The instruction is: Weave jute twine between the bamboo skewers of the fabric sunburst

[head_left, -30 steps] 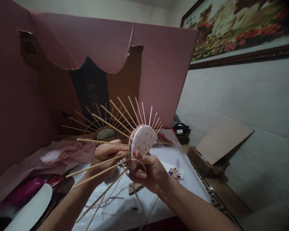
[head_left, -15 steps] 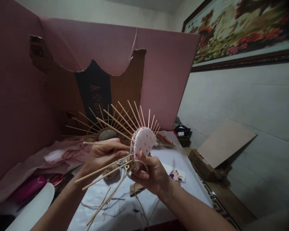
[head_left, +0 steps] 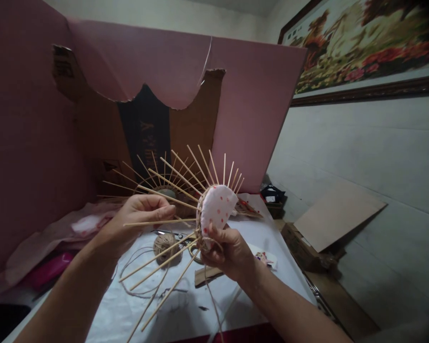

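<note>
A white padded half-round piece (head_left: 219, 202) with red dots has thin wooden sticks (head_left: 175, 178) fanning out from its edge. Brown cord is woven along that edge. My right hand (head_left: 229, 247) grips the piece at its lower end, thumb on the dotted face. My left hand (head_left: 143, 214) is left of it, among the sticks, thumb and fingers pinched together. Whatever they hold, if anything, I cannot make out. Under the sticks a ball of brown twine (head_left: 166, 247) lies on the white-covered table (head_left: 128, 319). A loose strand of twine (head_left: 212, 305) hangs below my right hand.
Behind stands a second fan of sticks (head_left: 152, 164) before a cut cardboard sheet (head_left: 196, 107) and pink panels (head_left: 250, 105). Scissors (head_left: 169, 233) and a tape roll (head_left: 194, 250) lie by the twine. Pink cloth (head_left: 57, 233) is at left; a cardboard box (head_left: 300, 247) stands right.
My left hand has drawn away from the woven edge, up and to the left, uncovering the twine ball. My right hand still holds the padded piece, which has shifted slightly right in view.
</note>
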The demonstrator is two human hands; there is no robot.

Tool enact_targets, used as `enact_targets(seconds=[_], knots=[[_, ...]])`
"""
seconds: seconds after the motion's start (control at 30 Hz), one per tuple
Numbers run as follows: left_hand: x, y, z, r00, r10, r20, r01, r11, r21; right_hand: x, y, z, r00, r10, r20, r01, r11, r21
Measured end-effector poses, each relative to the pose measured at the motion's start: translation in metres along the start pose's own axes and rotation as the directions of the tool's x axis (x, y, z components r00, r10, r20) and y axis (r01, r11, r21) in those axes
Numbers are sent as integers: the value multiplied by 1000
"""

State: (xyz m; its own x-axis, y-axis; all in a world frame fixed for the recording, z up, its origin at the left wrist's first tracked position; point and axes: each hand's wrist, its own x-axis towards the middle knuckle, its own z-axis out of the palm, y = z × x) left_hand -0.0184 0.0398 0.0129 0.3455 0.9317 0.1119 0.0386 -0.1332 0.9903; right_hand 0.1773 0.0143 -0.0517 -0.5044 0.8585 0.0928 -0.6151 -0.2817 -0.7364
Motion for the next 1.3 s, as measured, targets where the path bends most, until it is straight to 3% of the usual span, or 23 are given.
enact_targets(seconds=[0.23, 0.33, 0.47, 0.57, 0.63, 0.7, 0.77, 0.83, 0.87, 1.0, 1.13, 1.2, 1.3], knots=[[-5, 3, -7, 965, -117, 235, 165, 967, -195, 3, 1, -6, 999, 13, -37, -14, 1000, -26], [-6, 4, -9, 959, -135, 251, 198, 949, -245, 5, 0, -10, 999, 10, -44, -11, 1000, -27], [-6, 5, -12, 978, -125, 166, 159, 965, -207, 7, -2, -12, 997, -17, -77, 15, 1000, -24], [-6, 6, -14, 998, -48, -34, 46, 996, -81, 8, -3, -12, 993, -37, -111, 33, 999, -42], [-7, 7, -16, 986, 63, -154, -48, 993, 104, 9, -4, -11, 990, -56, -131, 47, 996, -70], [-9, 8, -17, 941, 288, -179, -204, 902, 380, 9, -4, -11, 985, -87, -149, 71, 991, -109], [-11, 9, -16, 837, 535, -116, -345, 680, 646, 9, -4, -9, 979, -123, -165, 98, 983, -154], [-14, 7, -13, 740, 670, -55, -366, 470, 803, 10, -2, -6, 961, -192, -201, 152, 968, -201], [-15, 6, -9, 727, 685, -51, -333, 416, 846, 10, -1, -4, 946, -233, -225, 183, 957, -225], [-22, 1, 12, 787, 613, -67, -229, 392, 891, 11, 3, 0, 871, -387, -303, 290, 903, -318], [-25, -4, 40, 915, 403, 6, -247, 549, 798, 13, 6, -2, 795, -506, -334, 385, 847, -368], [-27, -9, 54, 930, 351, 106, -325, 656, 682, 15, 9, -4, 771, -548, -325, 416, 819, -394], [-28, -20, 71, 908, 404, 107, -393, 741, 544, 17, 14, -4, 740, -565, -367, 437, 817, -376]])
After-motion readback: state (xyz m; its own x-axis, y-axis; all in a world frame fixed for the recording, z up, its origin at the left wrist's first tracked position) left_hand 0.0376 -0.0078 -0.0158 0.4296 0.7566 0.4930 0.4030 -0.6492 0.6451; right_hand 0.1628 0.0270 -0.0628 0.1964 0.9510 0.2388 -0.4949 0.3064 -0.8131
